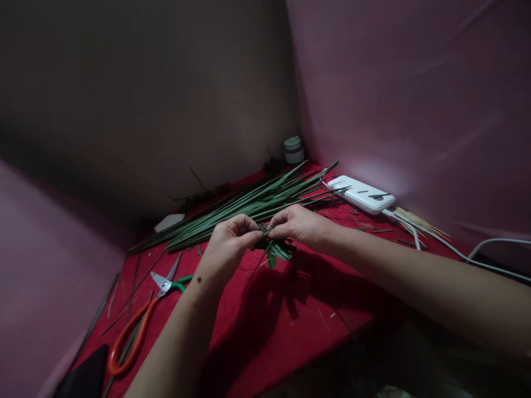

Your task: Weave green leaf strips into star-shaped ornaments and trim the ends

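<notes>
A small green leaf piece (279,252) is held up over the front half of the tabletop (309,340), between the person's two hands, its broader blades hanging below the fingertips and a thin strand trailing down to the left. The left hand (230,240) grasps it from the left, thumb and forefinger pinched together at its upper end; the right hand (296,224) pinches the same end from the right, the two sets of fingertips nearly meeting. How the strips cross under the fingers is too small and dark to tell. Just behind the hands, a bundle of long green leaves (244,205) lies slantwise, reaching toward the far corner. To the left of the left forearm rest scissors (165,285), blades parted, the orange handle toward the near edge, the green one partly hidden by the wrist; thin strips are scattered around them. A dark flat object (85,376) lies nearer the left corner, and a pale flat piece (169,222) sits by the bundle's left end. Beyond the right forearm are a white device (362,194) with dark leaf scraps on top, a white cable (498,270) and some thin tan sticks (421,220). A lidded white jar (294,150) stands in the far corner.
</notes>
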Demonstrator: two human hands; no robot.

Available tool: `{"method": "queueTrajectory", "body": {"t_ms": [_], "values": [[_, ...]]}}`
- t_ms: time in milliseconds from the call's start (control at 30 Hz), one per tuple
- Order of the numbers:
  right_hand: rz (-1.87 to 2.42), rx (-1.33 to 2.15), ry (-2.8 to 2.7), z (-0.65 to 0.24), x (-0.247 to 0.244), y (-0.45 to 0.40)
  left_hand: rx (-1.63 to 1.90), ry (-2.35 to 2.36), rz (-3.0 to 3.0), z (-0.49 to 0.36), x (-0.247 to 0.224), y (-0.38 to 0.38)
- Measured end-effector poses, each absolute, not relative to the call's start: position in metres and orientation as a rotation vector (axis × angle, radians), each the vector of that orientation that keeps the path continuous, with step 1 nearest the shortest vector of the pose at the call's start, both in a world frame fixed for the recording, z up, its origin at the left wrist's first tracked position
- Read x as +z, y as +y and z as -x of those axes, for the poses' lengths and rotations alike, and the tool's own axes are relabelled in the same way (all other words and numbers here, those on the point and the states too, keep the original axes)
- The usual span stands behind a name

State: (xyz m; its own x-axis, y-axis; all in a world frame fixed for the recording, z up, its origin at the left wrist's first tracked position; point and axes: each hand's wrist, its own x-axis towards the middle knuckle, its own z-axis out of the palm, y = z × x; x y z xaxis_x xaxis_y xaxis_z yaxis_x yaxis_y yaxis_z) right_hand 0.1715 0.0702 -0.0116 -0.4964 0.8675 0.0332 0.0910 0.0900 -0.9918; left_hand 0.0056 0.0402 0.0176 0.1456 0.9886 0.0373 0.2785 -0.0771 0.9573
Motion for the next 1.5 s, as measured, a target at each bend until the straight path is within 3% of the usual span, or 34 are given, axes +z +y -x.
{"method": "queueTrajectory", "body": {"t_ms": [267,600,867,1500], "values": [[0.79,1.704,-1.561,-0.143,-0.023,0.092,1.228,1.276,-1.332,0.011,0.011,0.044],[0.793,1.683,-1.465,-0.144,-0.038,0.084,1.146,1.2,-1.291,0.018,-0.006,0.051],[0.788,1.91,-1.301,-0.146,-0.051,0.084,1.05,1.104,-1.325,0.018,-0.005,0.048],[0.779,2.019,-1.219,-0.145,-0.047,0.081,1.014,1.162,-1.412,0.019,-0.005,0.048]]}}
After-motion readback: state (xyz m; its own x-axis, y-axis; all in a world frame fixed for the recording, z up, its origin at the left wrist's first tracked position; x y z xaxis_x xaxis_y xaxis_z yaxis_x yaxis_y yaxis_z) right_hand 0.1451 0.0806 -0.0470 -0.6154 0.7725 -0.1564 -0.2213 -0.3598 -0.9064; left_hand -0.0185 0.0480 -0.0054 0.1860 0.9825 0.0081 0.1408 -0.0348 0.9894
